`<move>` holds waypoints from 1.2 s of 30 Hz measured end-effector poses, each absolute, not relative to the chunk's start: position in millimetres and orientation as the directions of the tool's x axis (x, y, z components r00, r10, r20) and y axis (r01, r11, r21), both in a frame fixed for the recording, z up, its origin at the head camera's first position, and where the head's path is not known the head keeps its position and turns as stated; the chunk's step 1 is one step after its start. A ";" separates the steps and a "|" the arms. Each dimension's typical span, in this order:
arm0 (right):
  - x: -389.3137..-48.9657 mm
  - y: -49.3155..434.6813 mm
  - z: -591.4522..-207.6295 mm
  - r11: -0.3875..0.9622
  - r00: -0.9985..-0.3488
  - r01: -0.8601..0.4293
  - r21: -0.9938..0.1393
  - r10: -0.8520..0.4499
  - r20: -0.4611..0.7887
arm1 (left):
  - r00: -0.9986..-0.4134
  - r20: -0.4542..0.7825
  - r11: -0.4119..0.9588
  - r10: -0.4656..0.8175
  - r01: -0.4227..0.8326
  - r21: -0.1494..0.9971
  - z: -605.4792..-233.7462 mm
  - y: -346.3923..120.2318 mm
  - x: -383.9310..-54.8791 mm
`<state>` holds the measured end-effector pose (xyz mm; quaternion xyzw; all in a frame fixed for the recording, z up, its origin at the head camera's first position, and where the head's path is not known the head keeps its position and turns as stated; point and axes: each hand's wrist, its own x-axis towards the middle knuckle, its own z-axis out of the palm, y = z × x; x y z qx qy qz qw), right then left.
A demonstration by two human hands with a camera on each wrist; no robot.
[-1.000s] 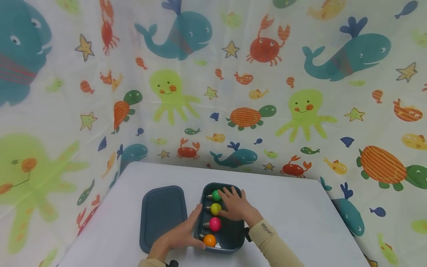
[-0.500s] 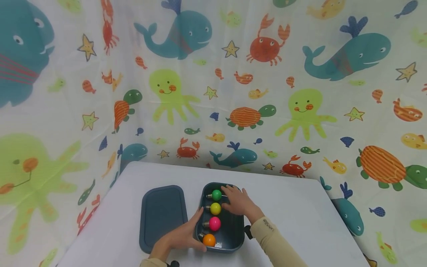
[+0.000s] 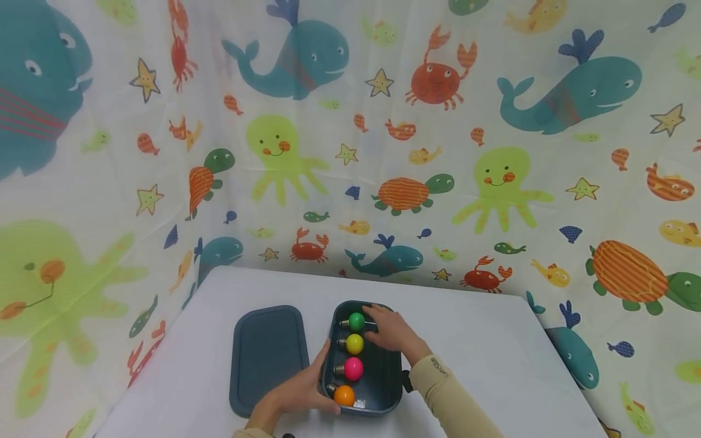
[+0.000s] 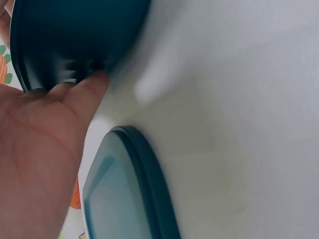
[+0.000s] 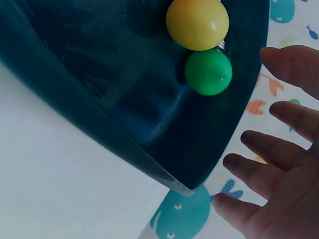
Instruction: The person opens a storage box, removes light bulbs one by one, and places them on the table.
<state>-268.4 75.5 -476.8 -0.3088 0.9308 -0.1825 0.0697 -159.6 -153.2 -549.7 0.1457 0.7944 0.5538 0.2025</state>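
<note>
A dark blue-green rectangular container (image 3: 383,389) holds a column of bulb-shaped pieces along its left wall. From back to front they are a green bulb (image 3: 356,321), a yellow bulb (image 3: 355,344), a pink bulb (image 3: 353,368) and an orange bulb (image 3: 344,395), their ridged metallic bases pointing left. My left hand (image 3: 300,386) rests at the front left corner, straight fingers along the left wall and thumb at the front. Over the back right part hovers my right hand (image 3: 391,331). In the right wrist view its fingers are spread and hold nothing, apart from the green bulb.
A matching flat lid (image 3: 268,359) lies on the white table (image 3: 465,365), left of the container. Behind the table hangs a curtain (image 3: 339,170) printed with sea animals, which also runs along both sides.
My right hand has drawn back to the right from beside the green and yellow bulbs, and its fingers are less spread in the head view. The left hand stays at its corner.
</note>
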 end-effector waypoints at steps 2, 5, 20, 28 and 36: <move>-269.5 75.3 -478.6 0.739 -0.800 -0.546 -0.395 -0.600 -0.017 | -0.877 -0.165 0.341 0.452 -0.001 0.940 -550.5 -153.3 -159.1; -272.9 75.5 -483.0 0.730 -0.802 -0.542 -0.417 -0.598 -0.005 | -0.876 -0.166 0.326 0.453 -0.011 0.945 -551.3 -153.3 -158.8; -289.7 72.1 -497.8 0.699 -0.855 -0.423 -0.577 -0.518 0.000 | -0.869 -0.158 0.285 0.469 -0.020 0.958 -555.2 -153.7 -158.3; -294.6 65.0 -505.0 0.694 -0.869 -0.369 -0.619 -0.494 -0.036 | -0.868 -0.165 0.290 0.469 -0.025 0.957 -552.8 -154.7 -157.3; -297.0 62.5 -509.3 0.719 -0.886 -0.288 -0.632 -0.450 -0.109 | -0.864 -0.171 0.291 0.474 -0.029 0.956 -553.1 -154.1 -158.0</move>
